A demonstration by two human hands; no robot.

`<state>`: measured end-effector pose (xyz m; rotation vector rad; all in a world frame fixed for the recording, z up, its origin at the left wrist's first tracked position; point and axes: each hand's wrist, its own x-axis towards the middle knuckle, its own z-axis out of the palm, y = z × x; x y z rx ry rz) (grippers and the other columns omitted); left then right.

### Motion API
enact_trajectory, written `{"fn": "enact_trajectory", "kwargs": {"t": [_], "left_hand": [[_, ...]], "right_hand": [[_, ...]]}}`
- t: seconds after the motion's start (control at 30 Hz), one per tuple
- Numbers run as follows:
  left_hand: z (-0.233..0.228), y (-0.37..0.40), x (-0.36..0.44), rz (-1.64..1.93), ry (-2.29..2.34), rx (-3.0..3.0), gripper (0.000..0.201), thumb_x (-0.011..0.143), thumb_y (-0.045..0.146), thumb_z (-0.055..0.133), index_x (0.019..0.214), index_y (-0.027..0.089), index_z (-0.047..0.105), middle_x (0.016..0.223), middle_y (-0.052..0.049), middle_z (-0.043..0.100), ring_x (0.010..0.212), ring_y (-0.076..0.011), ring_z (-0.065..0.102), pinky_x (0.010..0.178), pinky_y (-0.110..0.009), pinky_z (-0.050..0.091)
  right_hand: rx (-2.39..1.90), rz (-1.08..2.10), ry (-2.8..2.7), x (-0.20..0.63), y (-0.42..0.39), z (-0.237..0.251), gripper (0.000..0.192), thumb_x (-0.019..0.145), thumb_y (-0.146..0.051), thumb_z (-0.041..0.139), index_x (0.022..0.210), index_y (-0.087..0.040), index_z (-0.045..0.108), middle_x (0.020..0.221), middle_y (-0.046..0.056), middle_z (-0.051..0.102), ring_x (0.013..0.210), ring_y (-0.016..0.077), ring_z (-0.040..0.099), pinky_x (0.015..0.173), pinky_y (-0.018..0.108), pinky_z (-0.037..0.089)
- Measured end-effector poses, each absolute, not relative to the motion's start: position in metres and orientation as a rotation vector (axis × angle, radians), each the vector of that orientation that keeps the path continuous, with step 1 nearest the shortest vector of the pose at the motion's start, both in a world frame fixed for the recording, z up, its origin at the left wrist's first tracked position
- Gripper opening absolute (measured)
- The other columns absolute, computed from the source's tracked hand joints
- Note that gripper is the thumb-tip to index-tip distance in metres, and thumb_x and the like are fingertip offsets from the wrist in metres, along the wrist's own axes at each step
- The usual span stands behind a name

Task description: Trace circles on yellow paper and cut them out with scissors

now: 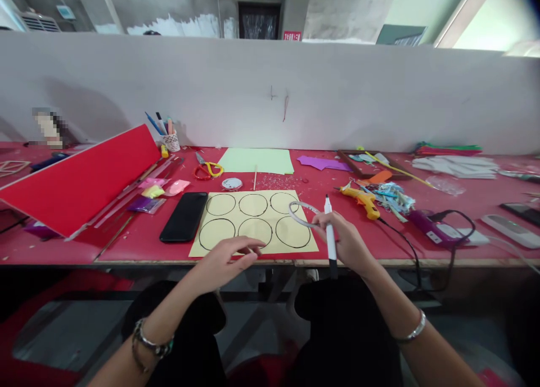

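outlining looks done: six circles [253, 205] in black, two rows of three, on the yellow sheet [272, 216] at the worktop's [139, 246] near edge; lower middle one partly hidden. left undone as things lie: sheet uncut, circles unfilled, scissors [206, 166] apart beyond it, no outlines visible on the green sheets [255, 160]. right hand [348, 241]: grip pinches the ring [300, 221] and holds the marker [330, 235], tip up, off the paper. left hand [230, 257]: grip loosely spread, nothing seen in it, can't tell if it touches the sheet
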<state>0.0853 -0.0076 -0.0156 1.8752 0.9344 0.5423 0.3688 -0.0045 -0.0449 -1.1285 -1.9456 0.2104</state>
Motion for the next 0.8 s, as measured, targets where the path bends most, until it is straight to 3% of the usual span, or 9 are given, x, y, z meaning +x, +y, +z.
{"fn": "enact_trajectory", "kwargs": {"t": [0.1, 0.2, 0.27, 0.37, 0.5, 0.63, 0.73, 0.8], "left_hand": [[-0.025, -0.017, 0.114, 0.739, 0.77, 1.536, 0.043, 0.083, 0.046, 0.044, 0.116, 0.018, 0.052, 0.106, -0.009, 0.058, 0.08, -0.0155, 0.059, 0.073, -0.029, 0.044], [-0.037, -0.019, 0.135, 0.931, 0.79, 1.345, 0.034, 0.082, 0.045, 0.048, 0.101, 0.018, 0.052, 0.085, -0.002, 0.057, 0.053, -0.0066, 0.046, 0.054, -0.023, 0.037], [-0.042, -0.018, 0.139, 1.014, 0.849, 1.277, 0.026, 0.08, 0.041, 0.053, 0.09, 0.019, 0.047, 0.066, 0.006, 0.048, 0.046, -0.0047, 0.037, 0.047, -0.02, 0.03], [-0.043, -0.011, 0.134, 1.079, 0.91, 1.24, 0.029, 0.075, 0.04, 0.058, 0.081, 0.02, 0.039, 0.059, 0.01, 0.043, 0.042, -0.0038, 0.036, 0.043, -0.019, 0.028], [-0.037, -0.004, 0.121, 1.147, 0.961, 1.205, 0.034, 0.073, 0.039, 0.06, 0.091, 0.02, 0.039, 0.067, 0.008, 0.052, 0.043, -0.0043, 0.043, 0.045, -0.02, 0.033], [-0.033, -0.002, 0.119, 1.255, 0.944, 1.038, 0.043, 0.07, 0.031, 0.065, 0.106, 0.018, 0.045, 0.073, 0.004, 0.059, 0.062, -0.0085, 0.056, 0.059, -0.021, 0.042], [-0.034, -0.001, 0.118, 1.408, 0.83, 0.728, 0.034, 0.067, 0.026, 0.066, 0.097, 0.016, 0.054, 0.068, 0.003, 0.058, 0.07, -0.0092, 0.057, 0.07, -0.022, 0.043], [-0.035, -0.003, 0.113, 1.483, 0.797, 0.554, 0.028, 0.067, 0.023, 0.065, 0.092, 0.015, 0.056, 0.063, 0.005, 0.055, 0.065, -0.0078, 0.055, 0.067, -0.021, 0.043]], "right_hand": [[-1.003, 0.153, -2.023, 0.343, -0.018, -0.041, 0.016, 0.083, -0.006, 0.044, 0.077, -0.02, 0.047, 0.087, 0.007, 0.059, 0.079, 0.0196, 0.053, 0.069, 0.029, 0.044], [-0.923, -0.006, -2.198, 0.319, -0.026, -0.04, 0.022, 0.083, -0.003, 0.037, 0.077, -0.019, 0.052, 0.088, 0.01, 0.059, 0.079, 0.0203, 0.05, 0.067, 0.029, 0.044], [-0.895, -0.136, -2.259, 0.307, -0.026, -0.038, 0.026, 0.086, -0.004, 0.034, 0.075, -0.018, 0.054, 0.086, 0.01, 0.059, 0.076, 0.0199, 0.049, 0.065, 0.028, 0.043], [-0.894, -0.332, -2.316, 0.297, -0.022, -0.033, 0.031, 0.09, -0.008, 0.032, 0.073, -0.017, 0.057, 0.077, 0.009, 0.057, 0.072, 0.0195, 0.046, 0.062, 0.028, 0.04], [-0.851, -0.475, -2.362, 0.284, -0.017, -0.026, 0.029, 0.092, -0.013, 0.035, 0.074, -0.018, 0.058, 0.069, 0.005, 0.054, 0.067, 0.0186, 0.043, 0.059, 0.028, 0.035], [-0.766, -0.498, -2.458, 0.273, -0.012, -0.023, 0.023, 0.088, -0.011, 0.039, 0.076, -0.02, 0.056, 0.07, 0.003, 0.054, 0.066, 0.0181, 0.044, 0.06, 0.028, 0.035], [-0.764, -0.294, -2.384, 0.275, -0.005, -0.023, 0.017, 0.083, -0.008, 0.041, 0.077, -0.02, 0.052, 0.08, 0.006, 0.058, 0.071, 0.0189, 0.049, 0.061, 0.028, 0.039], [-0.834, -0.11, -2.221, 0.281, 0.0, -0.024, 0.013, 0.081, -0.009, 0.042, 0.08, -0.02, 0.049, 0.087, 0.009, 0.058, 0.075, 0.0195, 0.052, 0.063, 0.028, 0.042]]}}
